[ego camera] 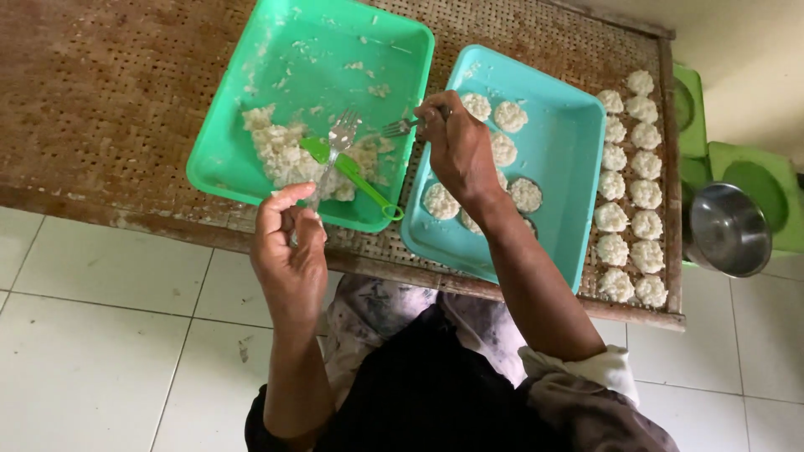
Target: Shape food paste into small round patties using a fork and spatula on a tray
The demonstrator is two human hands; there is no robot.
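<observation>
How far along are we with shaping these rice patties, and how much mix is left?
Done: two rows of patties lie on the woven mat, and several more sit in the blue tray. In hand: the left hand and right hand each hold a fork, both over the green tray. Left: a small heap of mix in that tray, beside a green scoop.

Table (pixel 109 100): low, flat top of woven, perforated brown matting, framed by a worn wooden edge; stands on a white tiled floor (pixel 109 335).

Lying directly on it:
- Green plastic tray (pixel 251 75), left of centre, set at a slight angle.
- Turquoise plastic tray (pixel 569 151), just beside the green one, right of centre.
- White rice cakes (pixel 628 192), small round patties laid in two rows along the right edge, bare on the matting.
</observation>
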